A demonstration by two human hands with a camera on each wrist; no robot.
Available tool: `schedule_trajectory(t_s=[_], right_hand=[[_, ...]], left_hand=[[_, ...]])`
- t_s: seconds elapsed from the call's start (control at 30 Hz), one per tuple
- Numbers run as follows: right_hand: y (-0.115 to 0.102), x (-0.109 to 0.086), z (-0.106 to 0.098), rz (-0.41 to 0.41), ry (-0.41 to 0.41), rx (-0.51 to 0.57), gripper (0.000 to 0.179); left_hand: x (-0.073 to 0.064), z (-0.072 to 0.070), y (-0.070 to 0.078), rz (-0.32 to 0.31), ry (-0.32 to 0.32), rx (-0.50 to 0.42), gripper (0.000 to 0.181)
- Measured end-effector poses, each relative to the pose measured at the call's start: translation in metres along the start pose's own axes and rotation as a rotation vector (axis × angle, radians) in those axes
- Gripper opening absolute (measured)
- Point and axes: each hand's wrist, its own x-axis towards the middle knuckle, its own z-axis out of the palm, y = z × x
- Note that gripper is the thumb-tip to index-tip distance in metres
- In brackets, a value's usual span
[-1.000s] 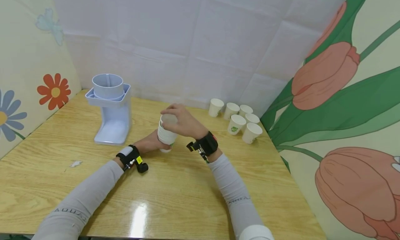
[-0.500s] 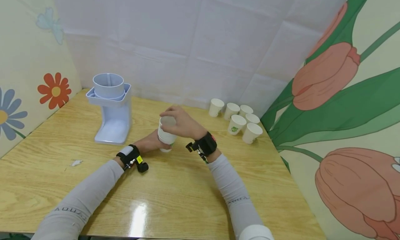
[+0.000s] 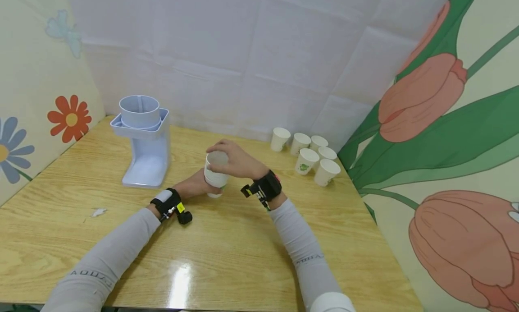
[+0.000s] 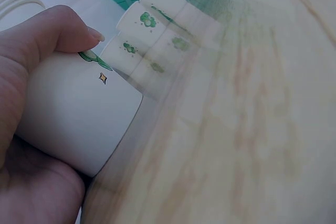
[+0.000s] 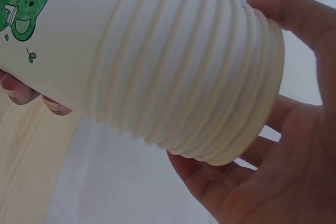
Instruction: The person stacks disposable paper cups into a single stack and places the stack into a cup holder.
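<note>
A nested stack of white paper cups [image 3: 215,178] stands on the wooden table in front of me, tilted slightly in the head view. My left hand [image 3: 196,184] grips the lowest cup near its base, thumb across the green print in the left wrist view. At the upper end, my right hand [image 3: 240,161] holds the stack by its rims, fingers and thumb curled round the sides. The right wrist view shows the ribbed row of rims [image 5: 184,72] and a green cartoon print [image 5: 32,10] on the lowest cup.
A light-blue plastic stand [image 3: 147,165] with a round open tube [image 3: 140,112] is at the back left. Several single paper cups [image 3: 307,161] stand upright at the back right. A white scrap [image 3: 98,212] lies on the table [image 3: 227,258]. Cloth-covered walls enclose the back and sides.
My right hand has sunk very slightly at the top of the cup stack. The left hand, the stand and the single cups are as they were.
</note>
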Motion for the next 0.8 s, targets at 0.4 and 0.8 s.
schedule_trajectory(t_s=[0.4,0.8], right_hand=[[0.03,0.005,-0.005,0.087,0.127,0.185,0.041],[0.113,0.019,-0.024,0.262,0.473,0.396,0.038]], left_hand=[[0.0,0.0,-0.002,-0.007,0.016,-0.038,0.075],[0.002,0.001,-0.005,-0.017,0.032,-0.045,0.085]])
